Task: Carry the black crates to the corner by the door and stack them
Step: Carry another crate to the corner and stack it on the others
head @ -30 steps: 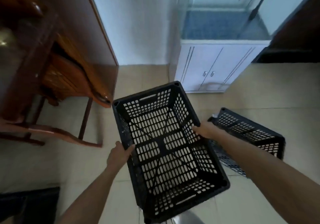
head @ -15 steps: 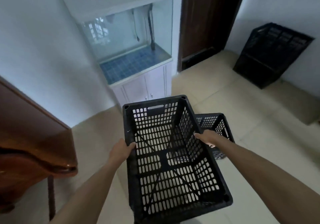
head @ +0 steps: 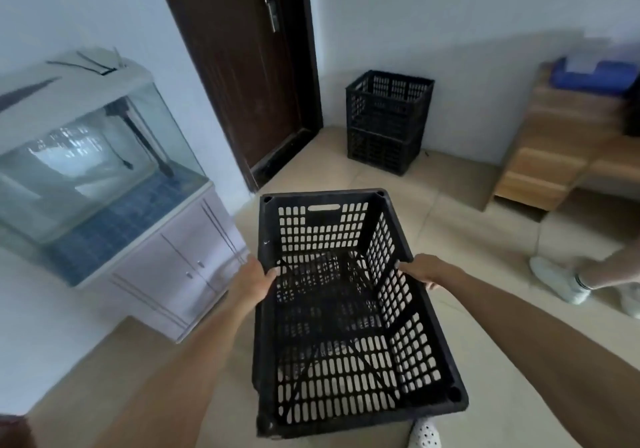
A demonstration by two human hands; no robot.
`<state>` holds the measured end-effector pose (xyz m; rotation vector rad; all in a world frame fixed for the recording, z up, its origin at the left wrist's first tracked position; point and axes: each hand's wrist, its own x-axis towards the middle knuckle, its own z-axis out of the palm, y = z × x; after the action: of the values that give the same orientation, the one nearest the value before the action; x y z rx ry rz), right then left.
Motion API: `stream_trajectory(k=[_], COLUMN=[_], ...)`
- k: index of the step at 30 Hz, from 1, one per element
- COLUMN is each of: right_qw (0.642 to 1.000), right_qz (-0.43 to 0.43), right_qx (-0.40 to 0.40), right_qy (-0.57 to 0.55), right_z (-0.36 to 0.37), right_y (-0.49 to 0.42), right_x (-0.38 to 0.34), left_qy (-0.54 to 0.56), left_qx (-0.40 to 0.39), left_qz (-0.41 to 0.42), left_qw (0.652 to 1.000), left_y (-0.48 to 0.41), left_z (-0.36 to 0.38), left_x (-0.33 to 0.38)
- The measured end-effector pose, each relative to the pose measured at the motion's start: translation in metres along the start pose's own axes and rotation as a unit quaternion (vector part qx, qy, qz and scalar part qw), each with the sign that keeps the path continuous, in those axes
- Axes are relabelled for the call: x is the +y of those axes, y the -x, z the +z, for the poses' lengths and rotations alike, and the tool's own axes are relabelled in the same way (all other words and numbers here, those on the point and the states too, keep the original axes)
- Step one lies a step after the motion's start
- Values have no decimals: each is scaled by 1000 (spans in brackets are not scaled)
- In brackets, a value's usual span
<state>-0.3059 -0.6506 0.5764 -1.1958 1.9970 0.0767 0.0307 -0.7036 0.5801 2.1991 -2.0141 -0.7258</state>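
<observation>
I hold a black slotted plastic crate (head: 329, 229) in front of me, its open top facing up, off the floor. My left hand (head: 254, 283) grips its left long rim and my right hand (head: 424, 271) grips its right long rim. Ahead, in the corner to the right of a dark brown door (head: 239, 66), two more black crates (head: 388, 121) stand stacked one on the other against the white wall. Another dark crate shows dimly through the held crate's slotted floor.
A glass fish tank (head: 93, 156) on a white cabinet (head: 180, 267) stands at the left. A wooden stepped unit (head: 554, 135) with a blue item on top is at the right. Another person's leg and white shoe (head: 561, 281) stand at the right edge. Beige tiled floor stretches ahead.
My view has swung right and forward with the crate held in both hands. The door and the stacked crates in the corner are now straight ahead; the wooden chair has left the view.
</observation>
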Motion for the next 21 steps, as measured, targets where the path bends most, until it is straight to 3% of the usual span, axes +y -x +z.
stream_trajectory(k=[10,21], right_qw=[999,996], right_qz=[19,28], right_qx=[28,40], right_qy=[-22,-71], right_z=[-157,-294], right_y=[-58,-171], right_x=[101,120], left_qy=[-55,-67], left_qx=[22,33], left_qz=[63,67], left_qw=[996,995], left_y=[-94,-235], left_z=[28,35], left_x=[197,333])
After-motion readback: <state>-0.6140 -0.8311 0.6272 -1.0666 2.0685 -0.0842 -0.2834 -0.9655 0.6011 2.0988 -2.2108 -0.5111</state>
